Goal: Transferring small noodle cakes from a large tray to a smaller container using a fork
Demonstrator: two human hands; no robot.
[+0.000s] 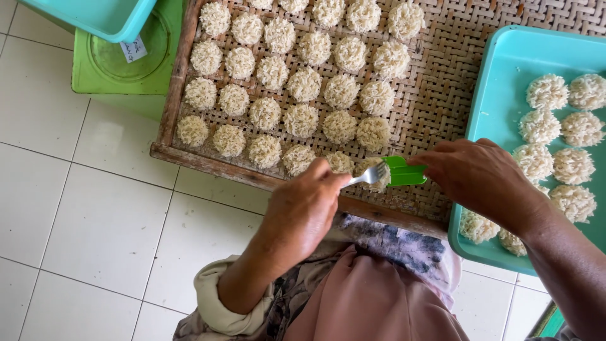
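Your silver metal fork [369,176] has its tines pressed against a pale, round noodle cluster [377,174] at the near edge of the woven bamboo tray with its wooden frame [435,95], and that cluster sits right against the small flat green plastic scoop [404,172] coming in from the other side. Your left hand [303,208] is curled tight around the fork's handle, fingers closed on it, knuckles up. Your right hand [476,173] pinches the far end of the green scoop, fingers drawn together on it; how the thumb sits underneath, you can't tell from here. Beyond the fork, the tray carries neat rows of the same round noodle nests [303,85]. To your right, a turquoise plastic basin [499,82] holds more nests, touching the tray's edge. Top left, a green plastic stool [104,76] stands on the white tiled floor [95,215], with another turquoise tub [95,16] overlapping it.
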